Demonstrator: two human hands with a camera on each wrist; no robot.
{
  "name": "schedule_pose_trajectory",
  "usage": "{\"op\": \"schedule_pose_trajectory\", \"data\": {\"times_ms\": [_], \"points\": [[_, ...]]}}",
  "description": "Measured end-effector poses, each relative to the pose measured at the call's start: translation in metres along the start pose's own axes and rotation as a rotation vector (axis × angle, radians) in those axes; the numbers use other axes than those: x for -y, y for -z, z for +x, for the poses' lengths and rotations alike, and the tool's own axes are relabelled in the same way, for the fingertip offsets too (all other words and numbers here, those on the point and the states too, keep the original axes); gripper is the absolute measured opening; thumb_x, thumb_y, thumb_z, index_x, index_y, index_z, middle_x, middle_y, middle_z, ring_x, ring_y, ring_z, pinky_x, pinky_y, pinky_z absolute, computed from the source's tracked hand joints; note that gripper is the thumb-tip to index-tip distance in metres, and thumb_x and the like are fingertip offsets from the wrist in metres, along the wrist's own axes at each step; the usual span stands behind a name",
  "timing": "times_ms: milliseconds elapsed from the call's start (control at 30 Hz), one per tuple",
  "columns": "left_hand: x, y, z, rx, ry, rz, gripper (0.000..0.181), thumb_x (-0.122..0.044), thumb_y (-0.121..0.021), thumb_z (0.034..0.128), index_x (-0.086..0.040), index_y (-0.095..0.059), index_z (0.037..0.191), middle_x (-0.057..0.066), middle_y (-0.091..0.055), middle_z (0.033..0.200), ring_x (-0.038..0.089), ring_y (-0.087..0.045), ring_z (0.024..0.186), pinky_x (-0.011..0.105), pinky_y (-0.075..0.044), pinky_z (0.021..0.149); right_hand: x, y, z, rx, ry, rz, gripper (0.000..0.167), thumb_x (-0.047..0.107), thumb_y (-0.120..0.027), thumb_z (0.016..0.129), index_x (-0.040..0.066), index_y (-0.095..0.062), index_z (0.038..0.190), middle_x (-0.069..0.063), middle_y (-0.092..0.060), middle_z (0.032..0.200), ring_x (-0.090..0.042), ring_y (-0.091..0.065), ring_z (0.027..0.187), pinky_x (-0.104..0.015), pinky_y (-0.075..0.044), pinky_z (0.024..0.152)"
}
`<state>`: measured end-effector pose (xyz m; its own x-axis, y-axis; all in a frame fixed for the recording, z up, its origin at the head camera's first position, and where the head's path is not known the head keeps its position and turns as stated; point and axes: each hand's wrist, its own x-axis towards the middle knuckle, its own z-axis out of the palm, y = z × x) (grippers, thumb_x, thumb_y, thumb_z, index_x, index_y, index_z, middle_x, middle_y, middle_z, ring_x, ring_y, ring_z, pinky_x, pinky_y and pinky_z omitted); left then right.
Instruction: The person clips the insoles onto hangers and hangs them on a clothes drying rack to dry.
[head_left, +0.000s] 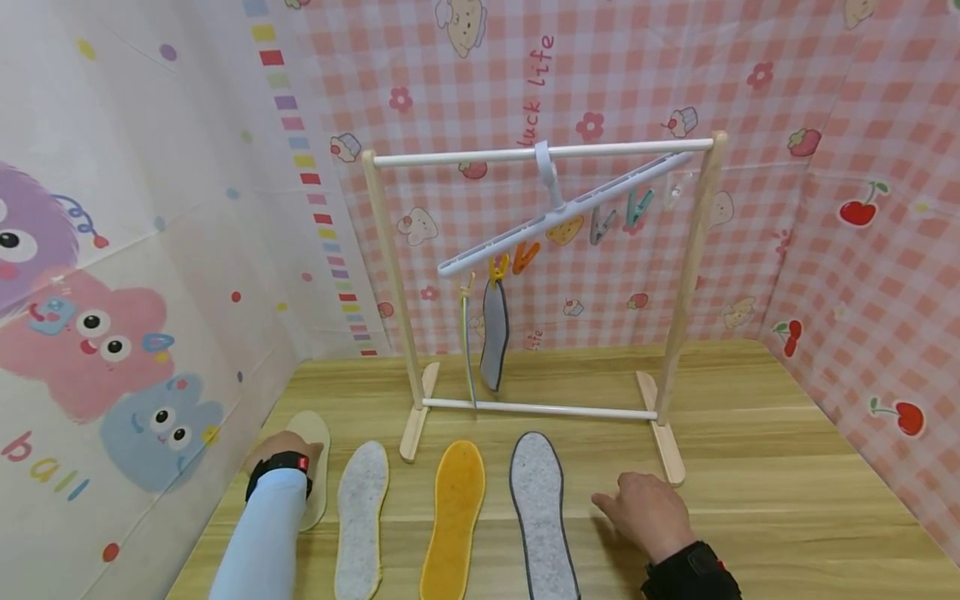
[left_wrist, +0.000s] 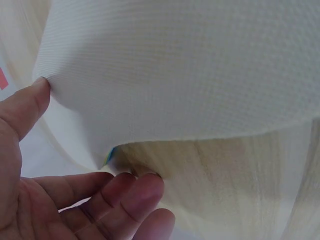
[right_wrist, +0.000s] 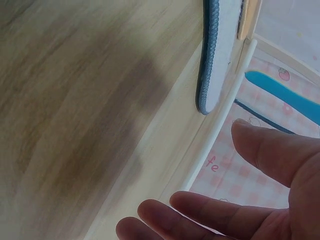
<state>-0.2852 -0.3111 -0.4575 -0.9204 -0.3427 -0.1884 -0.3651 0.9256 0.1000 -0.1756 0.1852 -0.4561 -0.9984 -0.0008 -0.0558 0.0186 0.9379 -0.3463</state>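
My left hand is at a cream insole on the left of the table. In the left wrist view, the thumb presses one edge of this insole and the index fingertip meets its lower corner, where the edge bends up. Three more insoles lie in a row to the right: a grey one with yellow trim, an orange one and a grey one with dark trim. Beside the last, my right hand hovers above the table with its fingers loosely spread, holding nothing.
Behind the insoles stands a wooden rack with a tilted white hanger. From clips hang a dark-edged grey insole and another seen edge-on. Orange, grey and teal clips hang further right. Printed cloth surrounds the table.
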Motion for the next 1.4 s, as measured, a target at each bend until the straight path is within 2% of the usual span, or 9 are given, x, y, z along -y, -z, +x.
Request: {"op": "schedule_pose_trajectory", "data": {"times_ms": [233,367,533,700,967,1100,1300,1400], "points": [[0.003,-0.005,0.007,-0.01,-0.009,-0.048,0.052,-0.042,-0.06,0.0954,0.009,-0.068,0.097,0.029,-0.067,0.093,0.038,-0.065,0.081,0.051,-0.051,0.071,-0.001,-0.002,-0.001,-0.005,0.015,0.001,0.039,0.037,-0.072,0.087,-0.002,-0.068,0.086,-0.012,-0.064,0.075,-0.027,-0.062,0.069,-0.045,-0.05,0.062],[-0.001,-0.002,0.004,-0.024,-0.004,-0.054,0.053,-0.04,-0.062,0.0946,0.012,-0.067,0.1,0.031,-0.066,0.097,0.04,-0.066,0.084,0.052,-0.052,0.074,-0.001,-0.002,-0.001,-0.006,0.017,0.011,0.039,0.037,-0.072,0.087,-0.002,-0.068,0.086,-0.012,-0.065,0.075,-0.028,-0.062,0.069,-0.045,-0.05,0.061],[-0.007,0.003,0.0,-0.023,0.023,-0.053,0.051,-0.038,-0.063,0.0947,0.013,-0.066,0.098,0.028,-0.067,0.092,0.036,-0.066,0.081,0.048,-0.052,0.07,-0.001,-0.003,0.0,-0.007,0.013,0.01,0.039,0.037,-0.073,0.087,-0.002,-0.067,0.085,-0.012,-0.064,0.075,-0.028,-0.062,0.069,-0.045,-0.049,0.061],[-0.01,0.004,-0.001,-0.029,0.025,-0.072,0.049,-0.035,-0.066,0.0932,0.013,-0.066,0.101,0.03,-0.067,0.097,0.038,-0.066,0.084,0.049,-0.053,0.07,0.001,-0.003,0.001,0.006,0.005,0.007,0.039,0.037,-0.072,0.088,-0.002,-0.068,0.087,-0.012,-0.065,0.076,-0.028,-0.063,0.07,-0.046,-0.05,0.062],[-0.009,-0.003,0.01,-0.063,0.05,-0.089,0.051,-0.034,-0.07,0.0902,0.016,-0.064,0.102,0.03,-0.066,0.095,0.038,-0.065,0.083,0.051,-0.053,0.068,0.0,-0.003,-0.002,-0.005,0.011,0.005,0.039,0.037,-0.072,0.087,-0.002,-0.067,0.087,-0.014,-0.066,0.077,-0.031,-0.064,0.072,-0.047,-0.051,0.063],[-0.008,-0.006,0.012,-0.093,0.045,-0.104,0.05,-0.032,-0.072,0.0891,0.016,-0.063,0.101,0.028,-0.066,0.091,0.037,-0.065,0.081,0.05,-0.053,0.065,-0.001,-0.004,-0.002,-0.016,0.018,0.004,0.04,0.037,-0.072,0.087,-0.002,-0.067,0.086,-0.015,-0.066,0.077,-0.032,-0.064,0.072,-0.048,-0.05,0.063],[-0.007,-0.004,0.013,-0.106,0.029,-0.121,0.047,-0.028,-0.074,0.0872,0.016,-0.065,0.099,0.029,-0.066,0.091,0.038,-0.065,0.081,0.048,-0.053,0.062,-0.001,-0.004,-0.002,-0.036,0.016,0.001,0.04,0.038,-0.072,0.086,-0.001,-0.067,0.084,-0.015,-0.065,0.076,-0.034,-0.064,0.072,-0.048,-0.05,0.062],[-0.008,-0.004,0.015,-0.114,0.03,-0.134,0.054,-0.026,-0.075,0.0864,0.02,-0.057,0.106,0.032,-0.065,0.094,0.042,-0.066,0.086,0.051,-0.054,0.065,-0.001,-0.005,-0.002,-0.039,0.02,-0.004,0.041,0.039,-0.072,0.086,-0.002,-0.067,0.085,-0.016,-0.066,0.077,-0.035,-0.064,0.072,-0.048,-0.05,0.063]]}}
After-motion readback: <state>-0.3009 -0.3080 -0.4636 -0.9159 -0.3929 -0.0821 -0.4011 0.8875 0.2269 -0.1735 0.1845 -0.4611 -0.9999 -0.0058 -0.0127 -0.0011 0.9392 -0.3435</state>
